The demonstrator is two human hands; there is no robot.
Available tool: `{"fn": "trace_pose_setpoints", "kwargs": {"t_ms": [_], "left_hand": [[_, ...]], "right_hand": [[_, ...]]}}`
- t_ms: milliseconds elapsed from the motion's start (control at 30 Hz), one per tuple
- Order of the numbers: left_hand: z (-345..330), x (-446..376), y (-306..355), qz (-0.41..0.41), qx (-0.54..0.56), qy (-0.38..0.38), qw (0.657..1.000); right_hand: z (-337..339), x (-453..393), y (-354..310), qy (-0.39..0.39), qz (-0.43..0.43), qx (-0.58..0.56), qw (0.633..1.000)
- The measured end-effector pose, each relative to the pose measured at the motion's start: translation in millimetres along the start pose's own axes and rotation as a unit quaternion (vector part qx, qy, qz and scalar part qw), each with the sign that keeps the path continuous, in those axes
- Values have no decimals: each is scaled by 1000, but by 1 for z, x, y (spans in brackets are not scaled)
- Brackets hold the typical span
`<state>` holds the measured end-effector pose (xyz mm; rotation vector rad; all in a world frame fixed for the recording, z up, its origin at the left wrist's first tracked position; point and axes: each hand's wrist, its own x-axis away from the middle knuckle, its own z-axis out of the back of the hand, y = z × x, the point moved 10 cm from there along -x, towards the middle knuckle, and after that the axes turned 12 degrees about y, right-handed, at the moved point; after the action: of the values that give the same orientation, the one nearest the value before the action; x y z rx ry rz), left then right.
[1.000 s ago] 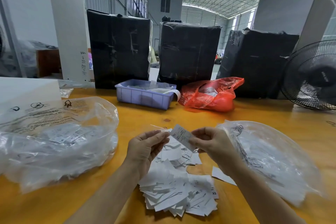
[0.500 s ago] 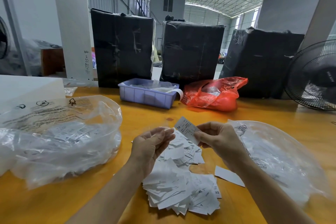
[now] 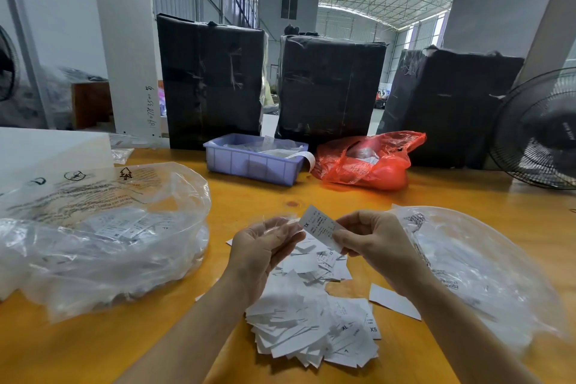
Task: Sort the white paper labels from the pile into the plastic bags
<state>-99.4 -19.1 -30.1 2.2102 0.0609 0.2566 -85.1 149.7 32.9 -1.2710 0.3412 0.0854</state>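
Raised slightly since earlier: label (image 3: 321, 227) marked XL, pinched by right hand (image 3: 371, 243) fingers; left hand (image 3: 265, 246) loosely curled, apparently holding thin film. Best read, then dropped into left bag (image 3: 103, 227).

Bright daylight, wide-angle edge distortion

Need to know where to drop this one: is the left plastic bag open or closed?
Open: the left plastic bag gapes at its mouth, with labels visible inside.

Far edge of my table (image 3: 467, 203): three black-wrapped boxes (image 3: 212, 84).
Before them: blue tray (image 3: 252, 162), red bag (image 3: 367, 162) beside it.
My right: black fan (image 3: 542, 131).
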Motion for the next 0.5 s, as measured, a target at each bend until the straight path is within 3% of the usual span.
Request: {"fn": "trace_pose_setpoints", "kwargs": {"t_ms": [500], "left_hand": [[4,1,8,-52,-39,14,998]], "right_hand": [[1,0,2,-5,-36,-21,999]]}}
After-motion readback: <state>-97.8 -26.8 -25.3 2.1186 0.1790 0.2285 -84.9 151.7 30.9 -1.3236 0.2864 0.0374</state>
